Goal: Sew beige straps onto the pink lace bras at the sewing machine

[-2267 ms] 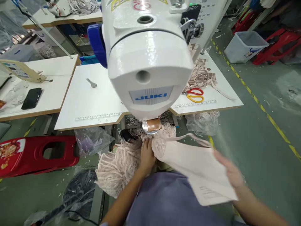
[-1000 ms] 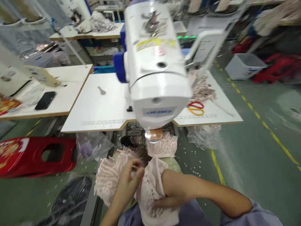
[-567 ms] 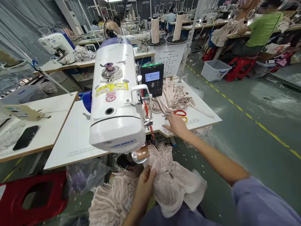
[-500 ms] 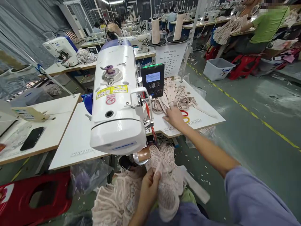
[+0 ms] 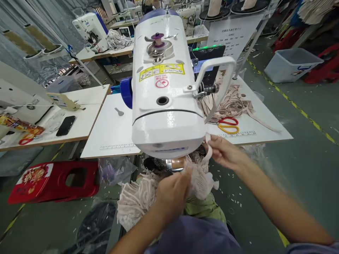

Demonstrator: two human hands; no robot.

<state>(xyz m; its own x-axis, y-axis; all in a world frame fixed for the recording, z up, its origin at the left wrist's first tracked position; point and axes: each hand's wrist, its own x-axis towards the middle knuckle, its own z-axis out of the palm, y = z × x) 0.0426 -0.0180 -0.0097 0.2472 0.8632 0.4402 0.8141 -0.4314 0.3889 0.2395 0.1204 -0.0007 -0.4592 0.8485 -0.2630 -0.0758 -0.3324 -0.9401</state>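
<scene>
A white sewing machine (image 5: pixel 166 106) stands in the middle of the view. At its right, my right hand (image 5: pixel 225 151) pinches the end of a pale beige strap (image 5: pixel 208 152). Lower and to the left, my left hand (image 5: pixel 173 192) is closed on pale lace fabric (image 5: pixel 200 178), below the machine head. A second heap of beige lace (image 5: pixel 137 199) lies to the left of my left hand. Beige straps (image 5: pixel 230 102) are piled on the white table (image 5: pixel 267 132), with red and yellow scissors (image 5: pixel 229 126) in front of them.
A side table at the left holds a black phone (image 5: pixel 66 126) and a snack packet (image 5: pixel 19 124). A red stool (image 5: pixel 55 181) stands at the lower left. The machine's white guard bar (image 5: pixel 227 81) juts out above my right hand. A grey bin (image 5: pixel 291 65) is on the floor.
My right hand has left the strap pile and come back toward the machine front with a strap. My left hand still holds the lace. The view has shifted, bringing the machine closer.
</scene>
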